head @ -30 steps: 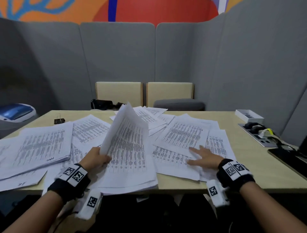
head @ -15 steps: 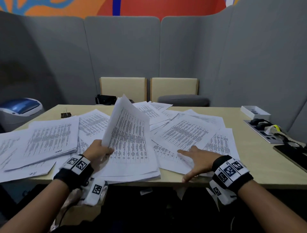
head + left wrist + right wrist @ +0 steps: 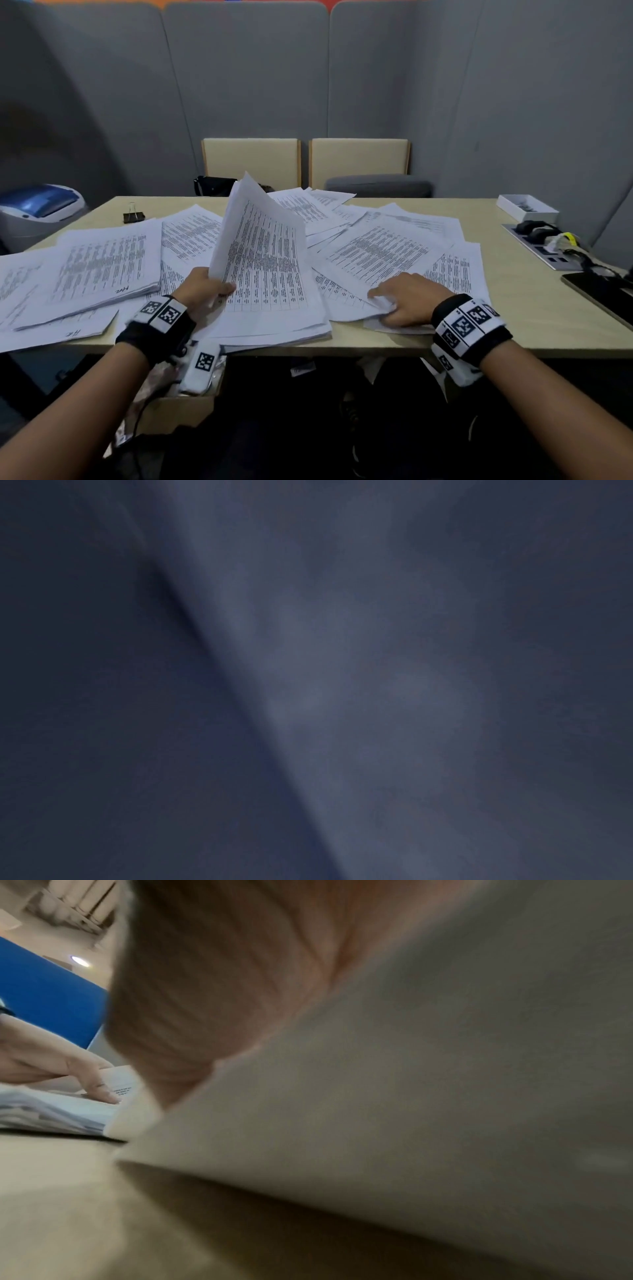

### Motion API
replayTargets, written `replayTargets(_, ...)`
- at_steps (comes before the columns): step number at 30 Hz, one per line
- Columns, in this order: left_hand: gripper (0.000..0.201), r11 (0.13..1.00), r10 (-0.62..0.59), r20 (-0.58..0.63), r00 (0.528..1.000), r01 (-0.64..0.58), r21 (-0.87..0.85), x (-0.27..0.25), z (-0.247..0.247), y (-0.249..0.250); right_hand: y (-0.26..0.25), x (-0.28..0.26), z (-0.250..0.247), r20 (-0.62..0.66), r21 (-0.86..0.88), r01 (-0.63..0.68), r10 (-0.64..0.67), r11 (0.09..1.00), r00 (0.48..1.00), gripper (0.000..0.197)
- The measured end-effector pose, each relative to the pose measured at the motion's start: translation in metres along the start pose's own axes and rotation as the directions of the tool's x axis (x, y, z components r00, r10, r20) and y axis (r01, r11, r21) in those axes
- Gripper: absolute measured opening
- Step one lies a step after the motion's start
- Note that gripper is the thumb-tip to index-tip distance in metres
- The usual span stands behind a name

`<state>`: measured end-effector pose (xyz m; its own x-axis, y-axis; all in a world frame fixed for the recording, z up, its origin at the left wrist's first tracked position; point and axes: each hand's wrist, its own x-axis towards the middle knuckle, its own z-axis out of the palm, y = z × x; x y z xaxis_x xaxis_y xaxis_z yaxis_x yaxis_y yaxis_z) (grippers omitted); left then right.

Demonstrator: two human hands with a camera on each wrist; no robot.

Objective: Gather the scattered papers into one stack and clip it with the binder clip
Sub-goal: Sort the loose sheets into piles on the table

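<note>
The left hand (image 3: 202, 291) pinches raised sheets (image 3: 260, 240); the right hand (image 3: 407, 301) seems to curl around loose papers' (image 3: 359, 305) corner. Thin, floppy, slippery paper: grip edges.

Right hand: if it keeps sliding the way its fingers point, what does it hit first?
The right hand points left along the beige table; first in line looks like the central stack of white printed papers, though depth is unclear.
</note>
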<state>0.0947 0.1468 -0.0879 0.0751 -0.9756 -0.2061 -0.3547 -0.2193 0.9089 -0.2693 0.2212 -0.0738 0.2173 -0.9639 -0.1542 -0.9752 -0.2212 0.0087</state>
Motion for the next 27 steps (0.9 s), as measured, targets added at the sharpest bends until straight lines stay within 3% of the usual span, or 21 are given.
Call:
replayTargets(2, 0.012, 1.000, -0.005, -0.005, 1.000, 0.005, 0.002, 0.001, 0.000, -0.001, -0.001, 0.001, 0.000, -0.057, 0.028, -0.027, 0.028, 0.999, 0.998, 0.024)
replayTargets(5, 0.011, 1.000, -0.005, -0.008, 1.000, 0.005, 0.002, 0.002, -0.002, -0.001, 0.008, 0.005, -0.002, -0.123, 0.083, -0.108, 0.118, 0.991, 0.985, 0.027)
replayTargets(8, 0.012, 1.000, -0.022, -0.026, 0.999, 0.022, 0.002, 0.004, -0.008, -0.002, 0.021, 0.005, -0.005, -0.174, 0.288, -0.210, 0.267, 0.934, 0.948, 0.023)
replayTargets(12, 0.018, 0.996, -0.078, -0.109, 0.991, 0.072, -0.061, 0.009, -0.018, -0.004, 0.039, 0.001, -0.017, -0.317, 0.565, -0.231, 0.467, 0.792, 0.826, 0.027)
replayTargets(14, 0.023, 0.996, -0.089, -0.132, 0.987, 0.089, -0.012, 0.008, -0.019, -0.004, 0.046, 0.000, -0.025, -0.401, 0.707, -0.116, 0.531, 0.698, 0.746, 0.030)
replayTargets(16, 0.026, 0.996, -0.078, -0.101, 0.992, 0.081, 0.028, 0.005, -0.016, -0.003, 0.045, -0.001, -0.030, -0.508, 0.736, 0.005, 0.548, 0.677, 0.664, 0.029)
replayTargets(18, 0.026, 0.998, -0.044, -0.034, 0.998, 0.045, 0.035, -0.001, -0.009, -0.001, 0.035, -0.003, -0.036, -0.616, 0.667, 0.128, 0.447, 0.734, 0.649, 0.020)
replayTargets(20, 0.017, 0.999, -0.002, 0.037, 0.999, 0.000, 0.041, -0.010, 0.002, 0.003, 0.020, -0.003, -0.037, -0.662, 0.615, 0.296, 0.275, 0.731, 0.697, 0.016)
replayTargets(22, 0.013, 0.999, 0.022, 0.115, 0.993, -0.025, 0.023, -0.017, 0.013, 0.005, 0.004, -0.002, -0.033, -0.654, 0.586, 0.417, 0.103, 0.695, 0.749, 0.028)
replayTargets(25, 0.026, 0.999, 0.032, 0.236, 0.971, -0.021, -0.048, -0.029, 0.023, 0.008, -0.020, 0.004, -0.017, -0.496, 0.500, 0.455, -0.187, 0.737, 0.848, 0.022)
replayTargets(27, 0.016, 0.997, 0.011, 0.257, 0.966, 0.010, -0.080, -0.032, 0.027, 0.008, -0.029, 0.009, -0.003, -0.277, 0.410, 0.440, -0.350, 0.799, 0.895, 0.024)
